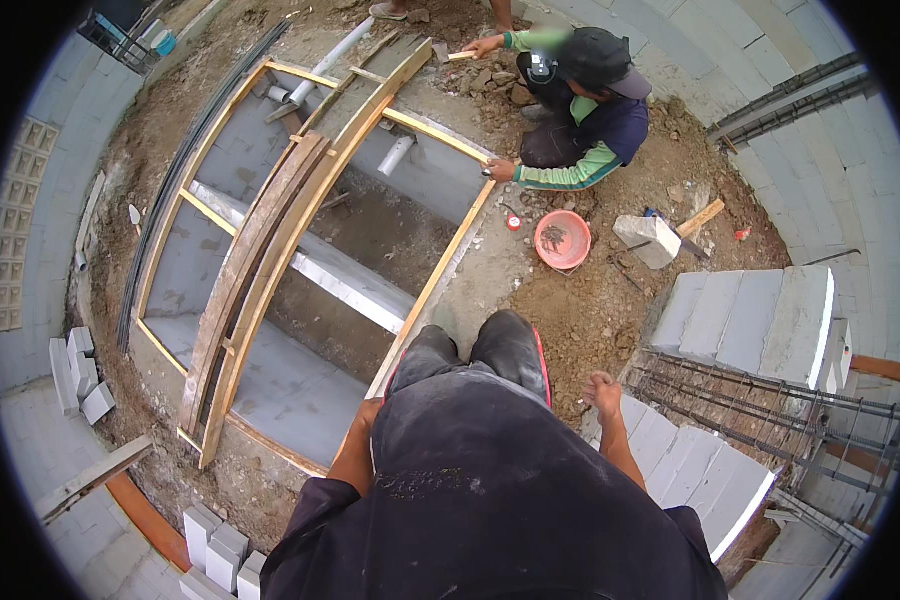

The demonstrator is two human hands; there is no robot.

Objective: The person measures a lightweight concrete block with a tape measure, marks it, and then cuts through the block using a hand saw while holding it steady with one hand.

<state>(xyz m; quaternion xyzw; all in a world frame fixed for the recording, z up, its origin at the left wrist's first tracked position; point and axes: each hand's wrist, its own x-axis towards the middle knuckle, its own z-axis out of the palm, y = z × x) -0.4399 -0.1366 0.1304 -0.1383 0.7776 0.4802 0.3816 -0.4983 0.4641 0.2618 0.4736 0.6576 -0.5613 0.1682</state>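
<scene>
Where slim yellow wooden rail (449,260) slants forward-right, left hand (368,411) is seen nearer, right hand (602,393) well apart; neither grip's state can be told

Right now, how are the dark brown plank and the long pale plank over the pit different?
The dark brown plank is brown and weathered, while the long pale plank is yellowish. The pale one reaches farther at the top end; the brown one stops short of it. The pale one also lies nearer the person's left hand. Both run lengthwise, side by side, across the wooden frame.
</scene>
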